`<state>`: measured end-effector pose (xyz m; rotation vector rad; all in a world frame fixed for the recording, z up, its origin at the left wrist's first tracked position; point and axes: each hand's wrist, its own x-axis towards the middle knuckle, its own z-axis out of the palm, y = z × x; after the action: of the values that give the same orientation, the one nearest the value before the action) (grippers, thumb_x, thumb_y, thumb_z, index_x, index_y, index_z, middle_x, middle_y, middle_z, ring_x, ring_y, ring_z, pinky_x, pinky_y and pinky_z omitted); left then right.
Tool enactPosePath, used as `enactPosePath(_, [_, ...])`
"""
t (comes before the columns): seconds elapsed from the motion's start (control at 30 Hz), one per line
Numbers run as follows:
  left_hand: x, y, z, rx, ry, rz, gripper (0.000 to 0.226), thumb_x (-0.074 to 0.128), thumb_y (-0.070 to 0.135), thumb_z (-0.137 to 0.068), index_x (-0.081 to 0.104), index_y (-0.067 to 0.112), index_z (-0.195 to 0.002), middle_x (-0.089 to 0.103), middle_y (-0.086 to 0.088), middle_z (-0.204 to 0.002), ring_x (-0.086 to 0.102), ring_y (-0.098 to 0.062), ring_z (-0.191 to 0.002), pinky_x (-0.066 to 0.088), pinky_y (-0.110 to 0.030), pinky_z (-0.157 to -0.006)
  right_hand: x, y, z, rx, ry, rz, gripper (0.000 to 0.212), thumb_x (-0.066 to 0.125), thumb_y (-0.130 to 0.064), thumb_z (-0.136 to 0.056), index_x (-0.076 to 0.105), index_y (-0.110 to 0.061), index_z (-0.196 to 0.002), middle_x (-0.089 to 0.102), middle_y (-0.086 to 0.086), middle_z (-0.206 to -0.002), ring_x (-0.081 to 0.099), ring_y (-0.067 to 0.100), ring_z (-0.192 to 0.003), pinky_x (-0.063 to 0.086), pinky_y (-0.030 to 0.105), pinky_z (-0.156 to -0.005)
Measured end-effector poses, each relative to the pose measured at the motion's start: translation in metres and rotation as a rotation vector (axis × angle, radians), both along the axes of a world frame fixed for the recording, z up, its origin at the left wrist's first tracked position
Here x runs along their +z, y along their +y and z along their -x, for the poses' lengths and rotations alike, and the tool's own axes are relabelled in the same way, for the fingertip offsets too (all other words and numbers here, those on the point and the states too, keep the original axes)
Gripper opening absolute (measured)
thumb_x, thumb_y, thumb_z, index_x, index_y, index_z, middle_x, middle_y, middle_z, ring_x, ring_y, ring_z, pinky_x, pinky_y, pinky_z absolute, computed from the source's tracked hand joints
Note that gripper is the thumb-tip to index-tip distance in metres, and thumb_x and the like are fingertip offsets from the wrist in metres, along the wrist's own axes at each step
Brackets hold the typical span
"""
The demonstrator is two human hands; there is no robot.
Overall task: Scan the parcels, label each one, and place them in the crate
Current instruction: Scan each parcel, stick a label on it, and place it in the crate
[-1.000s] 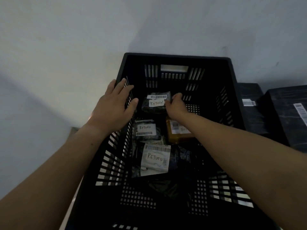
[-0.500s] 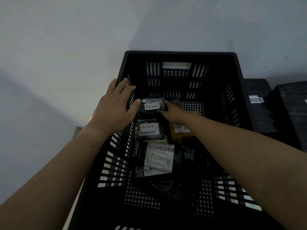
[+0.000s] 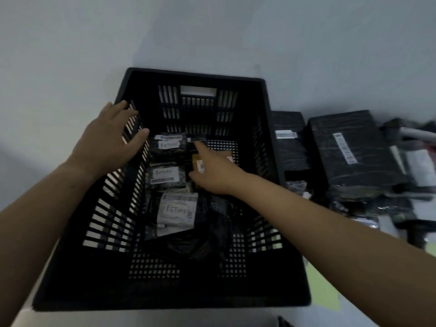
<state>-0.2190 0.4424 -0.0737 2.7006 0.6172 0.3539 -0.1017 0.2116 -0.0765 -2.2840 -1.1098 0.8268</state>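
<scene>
Crate (image 3: 193,75): black plastic with slotted walls, a grid floor and a handle cut-out in its far wall; it stands against a pale wall (image 3: 212,31).
Far parcel (image 3: 168,146): small and dark-wrapped, lying flat at the crate's far end, with a barcode strip above a white sticker handwritten "RETURN".
Middle parcel (image 3: 165,175): dark-wrapped, just nearer than the far one along the crate's left wall; its white sticker has "RETURN" above a barcode.
Near parcel (image 3: 178,210): in the crate's middle, with the largest white label, a barcode on top and "RETURN" beneath; crumpled black wrap lies around it.
Brown parcel (image 3: 195,159): yellow-brown, on the crate floor right of the middle parcel, mostly hidden under the right hand.
Left hand (image 3: 106,147): rests on the crate's left wall, fingers spread and straight, gripping nothing.
Right hand (image 3: 214,171): reaches inside the crate, relaxed and holding nothing, with the index finger stretched to the far parcel's right edge; I cannot tell whether it touches.
Wrapped parcels (image 3: 346,147): two black ones with barcode labels lie outside the crate's right wall, with a blurred pile beyond them.
</scene>
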Motion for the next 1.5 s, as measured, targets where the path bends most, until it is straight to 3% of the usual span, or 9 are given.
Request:
enactPosePath(0.2, [0.012,-0.060,0.001,-0.044,-0.054,0.003,0.063,0.047,0.056,-0.096,0.062,0.006,-0.130,0.052,-0.019,-0.148,0.045,-0.035,-0.140,0.032,-0.048,-0.120,0.051,-0.119,0.038,-0.012,-0.208,-0.135,0.071,0.051,-0.035,-0.101,0.008,-0.032,-0.158,0.016,-0.015,-0.162,0.004,-0.003,-0.147,0.000,0.022,-0.122])
enactPosePath(0.4, [0.009,-0.217,-0.012,-0.136,-0.101,0.431,0.043,0.047,0.042,-0.105,0.049,0.025,-0.144,0.037,0.013,-0.156,0.030,-0.003,-0.145,0.024,-0.024,-0.117,0.042,-0.247,0.044,-0.272,-0.035,-0.192,0.065,0.055,-0.039,-0.099,0.017,-0.051,-0.151,0.026,-0.040,-0.148,0.025,-0.020,-0.131,0.027,0.010,-0.104])
enactPosePath(0.6, [0.013,-0.322,-0.047,-0.146,-0.037,0.749,0.057,0.039,0.038,-0.109,0.016,0.035,-0.160,0.004,0.014,-0.170,0.004,-0.003,-0.154,0.008,-0.025,-0.123,-0.017,-0.317,0.011,-0.457,0.139,-0.158,0.060,0.060,-0.032,-0.098,0.030,-0.039,-0.150,0.042,-0.021,-0.149,0.041,0.004,-0.138,0.041,0.030,-0.108])
enactPosePath(0.9, [0.002,-0.350,-0.052,-0.022,-0.085,0.634,0.064,0.040,0.026,-0.110,0.004,0.027,-0.163,-0.003,0.013,-0.170,-0.002,-0.003,-0.155,0.005,-0.019,-0.121,-0.049,-0.289,-0.061,-0.373,0.147,-0.106,0.072,0.055,-0.022,-0.101,0.011,-0.026,-0.158,0.037,-0.001,-0.153,0.062,0.021,-0.108,0.048,0.026,-0.082])
enactPosePath(1.03, [0.002,-0.352,-0.053,-0.011,-0.066,0.593,0.064,0.039,0.024,-0.109,0.005,0.026,-0.163,-0.004,0.013,-0.170,-0.004,-0.001,-0.154,0.002,-0.015,-0.119,-0.063,-0.260,-0.082,-0.270,0.059,-0.135,0.080,0.055,-0.012,-0.099,0.004,-0.026,-0.159,0.009,0.004,-0.167,0.024,0.026,-0.149,0.034,0.034,-0.113])
enactPosePath(1.1, [0.001,-0.351,-0.053,-0.008,-0.055,0.576,0.064,0.039,0.024,-0.110,0.004,0.026,-0.163,-0.005,0.013,-0.170,-0.005,0.001,-0.154,0.000,-0.006,-0.113,-0.071,-0.249,-0.089,-0.237,0.013,-0.103,0.082,0.054,-0.006,-0.097,0.004,-0.024,-0.159,0.011,0.007,-0.166,0.026,0.029,-0.148,0.037,0.037,-0.111])
enactPosePath(1.23, [0.000,-0.351,-0.053,-0.004,-0.066,0.544,0.062,0.039,0.022,-0.109,0.008,0.024,-0.163,-0.002,0.011,-0.170,-0.003,0.002,-0.153,-0.002,0.007,-0.102,-0.079,-0.238,-0.088,-0.204,-0.177,-0.029,0.068,0.056,0.002,-0.091,0.027,-0.011,-0.151,0.040,0.018,-0.140,0.056,0.034,-0.107,0.045,0.033,-0.079])
enactPosePath(1.4, [0.000,-0.351,-0.052,-0.009,-0.075,0.560,0.062,0.038,0.023,-0.109,0.008,0.025,-0.163,-0.002,0.013,-0.170,-0.003,0.003,-0.153,-0.001,0.002,-0.106,-0.086,-0.237,-0.080,-0.205,-0.299,-0.067,0.031,0.057,0.003,-0.091,0.055,-0.009,-0.119,0.047,0.010,-0.116,0.058,0.030,-0.087,0.051,0.038,-0.072])
enactPosePath(1.5, [0.000,-0.350,-0.052,-0.013,-0.084,0.572,0.060,0.037,0.024,-0.110,0.009,0.025,-0.163,0.000,0.013,-0.170,-0.002,0.003,-0.153,0.001,-0.003,-0.111,-0.075,-0.245,-0.074,-0.207,-0.301,-0.156,0.027,0.056,0.001,-0.094,0.057,-0.010,-0.119,0.050,0.007,-0.114,0.052,0.019,-0.087,0.038,0.018,-0.067])
